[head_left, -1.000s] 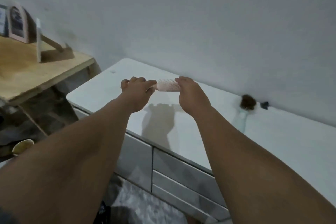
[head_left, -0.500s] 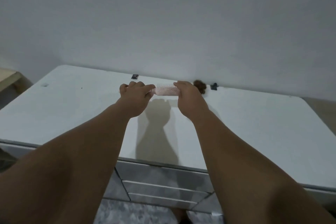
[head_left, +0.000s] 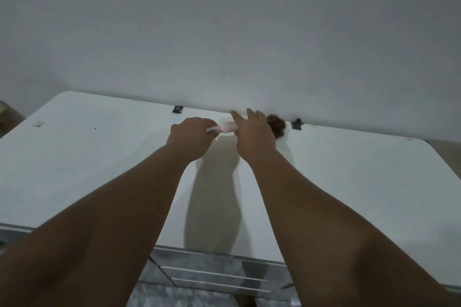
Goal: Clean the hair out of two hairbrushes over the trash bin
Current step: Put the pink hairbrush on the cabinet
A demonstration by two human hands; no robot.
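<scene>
A small pink hairbrush [head_left: 228, 127] is held above the white countertop [head_left: 99, 157], bristles facing up. My left hand [head_left: 192, 139] is closed around its handle end. My right hand [head_left: 254, 134] rests on the brush head with its fingers stretched over the bristles. Just behind my right hand, against the wall, lies a brown clump of hair [head_left: 277, 125], partly hidden by the hand. A second hairbrush and a trash bin are not in view.
Two small black clips [head_left: 177, 108] [head_left: 296, 124] sit where the countertop meets the grey wall. A small grey mark [head_left: 38, 124] lies at the far left of the top. Grey drawer fronts [head_left: 214, 274] run below the front edge.
The camera view has swung right and moved closer to the counter. My right hand's fingers have opened out over the bristles, and both hands with the brush are nearer the wall and the hair clump.
</scene>
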